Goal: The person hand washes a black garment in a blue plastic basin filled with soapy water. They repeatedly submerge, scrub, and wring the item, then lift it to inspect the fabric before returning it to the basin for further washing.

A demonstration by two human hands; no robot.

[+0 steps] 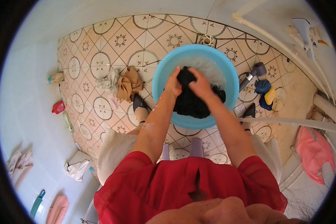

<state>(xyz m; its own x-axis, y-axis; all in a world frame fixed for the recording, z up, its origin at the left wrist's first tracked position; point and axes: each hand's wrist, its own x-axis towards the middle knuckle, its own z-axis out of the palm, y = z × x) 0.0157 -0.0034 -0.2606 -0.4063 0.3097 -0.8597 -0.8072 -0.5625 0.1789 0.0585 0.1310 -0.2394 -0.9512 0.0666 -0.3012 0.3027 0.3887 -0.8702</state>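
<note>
A light blue round basin (158, 71) with soapy water stands on the floor in front of me. Soaked black cloth (192, 102) fills its near half, and one bunch of it is lifted between my hands. My left hand (173, 84) grips the bunch from the left, its fingers closed at the cloth's edge. From the right, my right hand (201, 86) presses on the same black cloth, slightly smeared by motion. Whether the lifted bunch is a separate garment I cannot tell.
Brown cloth (130, 84) and whitish cloth (109, 80) lie left of the basin. A grey-handled showerhead-like tool (252, 75), dark blue cloth (263, 86) and a yellow piece (270, 96) lie right. A red bottle (58, 107) stands by the left wall. A pale hose (295, 122) crosses at right.
</note>
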